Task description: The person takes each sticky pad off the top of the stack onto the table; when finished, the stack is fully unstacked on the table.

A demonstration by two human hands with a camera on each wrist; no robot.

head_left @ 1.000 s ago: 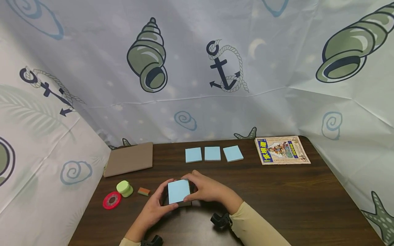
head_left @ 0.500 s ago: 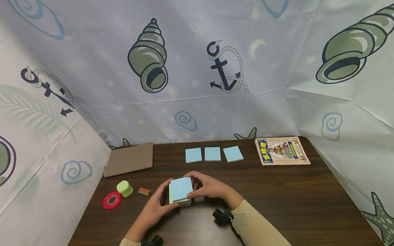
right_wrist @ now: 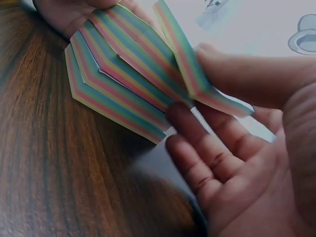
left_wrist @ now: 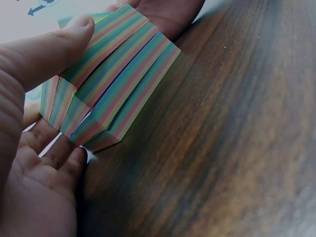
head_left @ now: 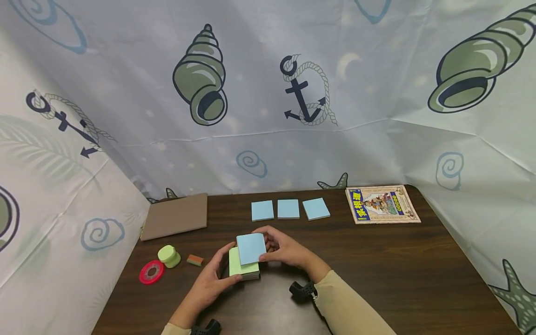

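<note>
Tabletop (head_left: 402, 270) gives passage at right, while the note stack (head_left: 239, 267) blocks left-centre

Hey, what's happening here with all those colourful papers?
At a dark brown wooden table, a person's left hand grips a square, pale-green-topped paper stack with striped edges. The right hand pinches a square, light-blue-topped paper pad with striped edges, tilted over part of the stack's top. I can't tell whether the two touch. Farther back, three square, light-blue paper pads lie in a row with small gaps between them.
</note>
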